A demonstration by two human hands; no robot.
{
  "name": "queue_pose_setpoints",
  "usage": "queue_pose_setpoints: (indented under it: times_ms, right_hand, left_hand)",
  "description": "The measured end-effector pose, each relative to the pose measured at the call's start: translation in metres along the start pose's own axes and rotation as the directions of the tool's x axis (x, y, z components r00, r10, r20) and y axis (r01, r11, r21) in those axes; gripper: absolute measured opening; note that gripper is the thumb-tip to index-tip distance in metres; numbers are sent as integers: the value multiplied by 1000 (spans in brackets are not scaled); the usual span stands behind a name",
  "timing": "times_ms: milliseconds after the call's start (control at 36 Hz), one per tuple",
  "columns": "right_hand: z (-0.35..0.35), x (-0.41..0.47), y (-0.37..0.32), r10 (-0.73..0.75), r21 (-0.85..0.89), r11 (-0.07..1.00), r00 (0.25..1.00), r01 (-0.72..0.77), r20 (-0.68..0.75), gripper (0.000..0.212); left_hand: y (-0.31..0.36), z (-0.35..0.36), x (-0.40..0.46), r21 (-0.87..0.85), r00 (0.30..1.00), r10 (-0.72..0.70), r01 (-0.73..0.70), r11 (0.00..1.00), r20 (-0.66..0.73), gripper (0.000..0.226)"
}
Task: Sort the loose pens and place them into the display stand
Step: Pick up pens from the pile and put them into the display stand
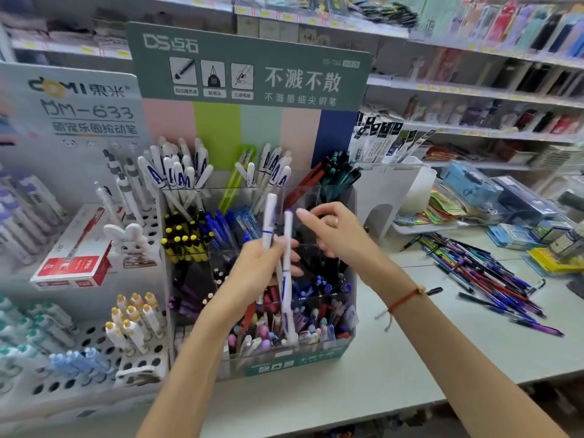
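While the left hand (256,263) rises in front of the display stand (294,361), its fingers curl round two white pens (286,248) held roughly upright, caps up. The right hand (335,230) reaches in from the right with wrist bent, fingers loosely spread and holding nothing, its fingertips just beside the tops of the pens. Both forearms stretch over the pale counter (410,358). The loose pens (486,273) lie heaped well apart to the right.
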State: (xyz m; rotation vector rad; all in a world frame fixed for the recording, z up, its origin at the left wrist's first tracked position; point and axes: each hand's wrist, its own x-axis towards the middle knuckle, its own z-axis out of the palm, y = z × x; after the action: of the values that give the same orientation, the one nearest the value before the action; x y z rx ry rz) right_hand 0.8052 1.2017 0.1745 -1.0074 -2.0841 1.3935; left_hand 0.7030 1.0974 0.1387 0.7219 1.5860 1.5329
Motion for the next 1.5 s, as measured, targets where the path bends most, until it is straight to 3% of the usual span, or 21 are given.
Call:
queue_pose_setpoints:
  times_ms: [83,139,194,306,417,583,694,833,972,1139,1222,1306,1500]
  right_hand:
    - [-3,-12,5,48,-160,987,995,-33,89,37]
    - [2,-22,5,97,-93,993,961,-75,260,37]
    - [10,-28,3,41,79,995,953,-68,301,27]
    - [17,-31,-4,-83,411,910,995,55,51,16]
    - [26,-25,-8,-101,516,841,985,161,-143,16]
    - [20,1,-21,-251,335,878,924,343,-288,3]
    - [-11,28,-41,-388,79,897,861,435,-329,6]
    - [-22,75,-65,-444,-354,861,878,364,-177,20]
    - [-21,99,-90,-393,-511,822,900,251,-190,35]
    - [-23,108,-97,-420,-618,757,883,211,-212,43]
    - [-4,110,-88,-390,-637,743,906,205,-163,43]
    - [15,112,-77,-357,-599,760,932,253,-60,33]
    - [21,104,-66,-485,-468,763,873,446,41,29]
  left_hand:
    - [5,-3,3,-230,983,34,-76,970,-182,25]
    - [7,-3,3,-347,963,78,-167,923,-257,23]
    - [10,0,3,-476,949,83,-227,850,-304,21]
    - [14,9,1,-654,937,64,-287,700,-343,22]
    - [16,13,3,-631,943,101,-289,720,-316,24]
    - [15,-7,10,-485,981,7,-102,868,-194,37]
    - [10,-30,7,-411,977,-85,-4,912,-198,32]
    - [13,-44,2,-557,994,-111,84,826,-15,31]
    - [14,-50,1,-548,995,-104,93,832,12,38]
    - [11,-57,1,-640,993,-115,96,763,12,34]
    - [7,-57,1,-623,994,-104,74,779,-12,26]
    - [6,-55,1,-605,995,-95,59,794,-29,23]
    - [8,-53,1,-585,994,-101,64,808,-31,23]
